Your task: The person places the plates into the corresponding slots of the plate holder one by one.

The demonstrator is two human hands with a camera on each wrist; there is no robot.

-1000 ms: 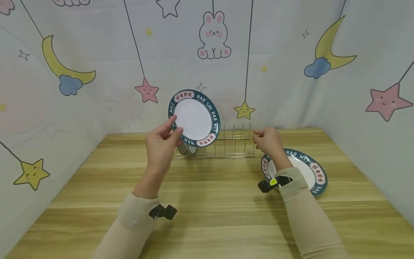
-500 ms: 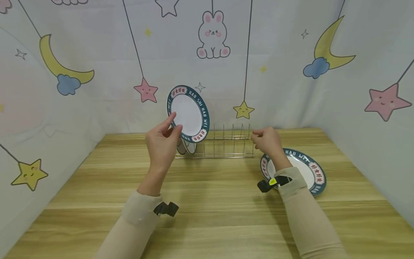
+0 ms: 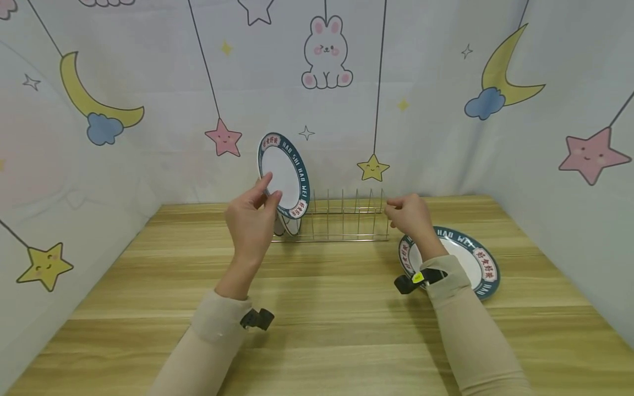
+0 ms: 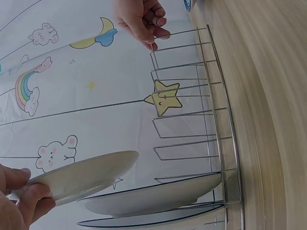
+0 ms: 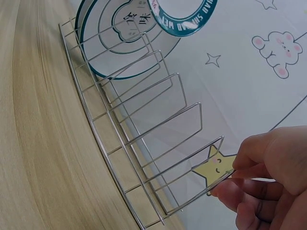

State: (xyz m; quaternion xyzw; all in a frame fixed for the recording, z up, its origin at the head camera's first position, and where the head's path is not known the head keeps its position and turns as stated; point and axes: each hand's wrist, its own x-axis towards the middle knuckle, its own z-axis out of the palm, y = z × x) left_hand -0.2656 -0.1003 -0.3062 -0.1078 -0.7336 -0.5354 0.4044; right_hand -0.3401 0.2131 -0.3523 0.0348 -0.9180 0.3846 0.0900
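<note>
My left hand (image 3: 251, 223) pinches the left edge of a white plate with a green lettered rim (image 3: 284, 176), tilted above the left end of a wire rack (image 3: 349, 237). In the left wrist view two plates (image 4: 153, 194) stand in the rack's slots, and the held plate (image 4: 91, 175) is beside them, clear of the wires. At the rack's right end my right hand (image 3: 410, 217) pinches the end wire; the right wrist view shows thumb and finger of that hand (image 5: 268, 182) on it.
Another green-rimmed plate (image 3: 465, 258) lies on the wooden table (image 3: 317, 330) at the right, partly under my right forearm. Behind the table hangs a pale cloth (image 3: 426, 137) printed with a rabbit, stars and moons.
The held plate has turned more edge-on and shifted slightly left above the rack. My left hand keeps its pinch on it. The right hand stays at the rack's end.
</note>
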